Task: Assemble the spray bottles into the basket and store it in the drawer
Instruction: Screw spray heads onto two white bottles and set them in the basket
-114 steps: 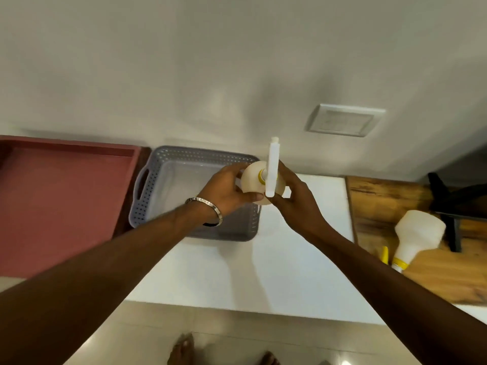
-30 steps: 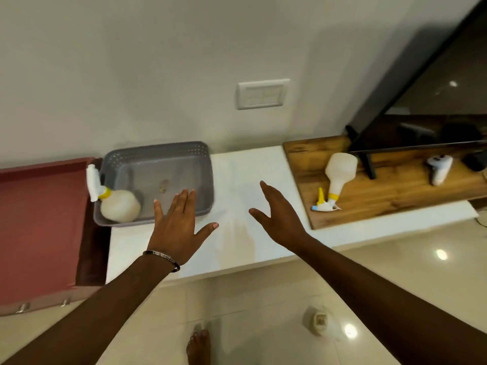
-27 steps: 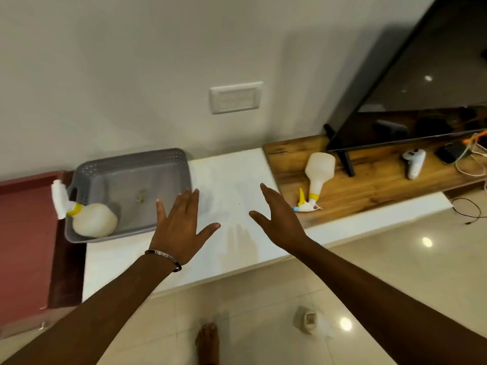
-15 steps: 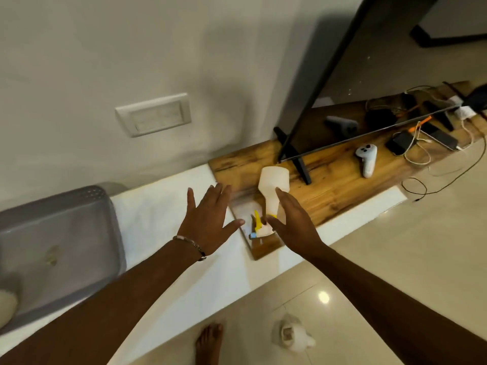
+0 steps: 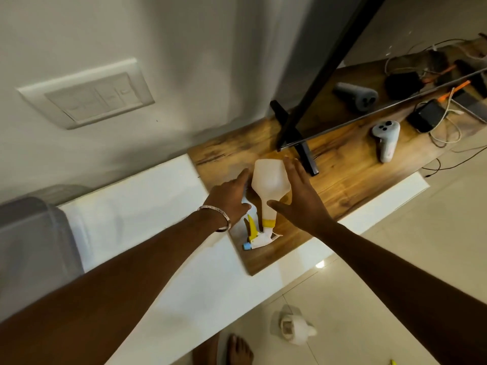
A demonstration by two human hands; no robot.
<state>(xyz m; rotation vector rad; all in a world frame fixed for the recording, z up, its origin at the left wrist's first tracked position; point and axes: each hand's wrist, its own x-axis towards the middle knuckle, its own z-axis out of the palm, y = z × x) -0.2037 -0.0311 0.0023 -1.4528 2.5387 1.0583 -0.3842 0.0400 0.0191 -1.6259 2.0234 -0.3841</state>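
Observation:
A white spray bottle (image 5: 268,180) lies on its side on the wooden board (image 5: 340,177), its yellow collar and white trigger head (image 5: 259,237) pointing toward me. My left hand (image 5: 230,197) is spread open just left of the bottle's body, fingers apart. My right hand (image 5: 300,196) is open on the right side, its thumb reaching across under the bottle's neck. Neither hand is closed on the bottle. The grey basket (image 5: 31,241) is blurred at the far left edge of the white counter (image 5: 147,204).
A black screen stand (image 5: 295,138) rises just behind the bottle. A white controller (image 5: 386,137), a black box (image 5: 427,115) and cables lie on the board to the right. A wall switch plate (image 5: 89,94) is above. A white object (image 5: 292,329) lies on the floor.
The view has swung right, from the basket to the wooden board. Both open hands have reached forward and now flank the second bottle. The first bottle was left in the basket.

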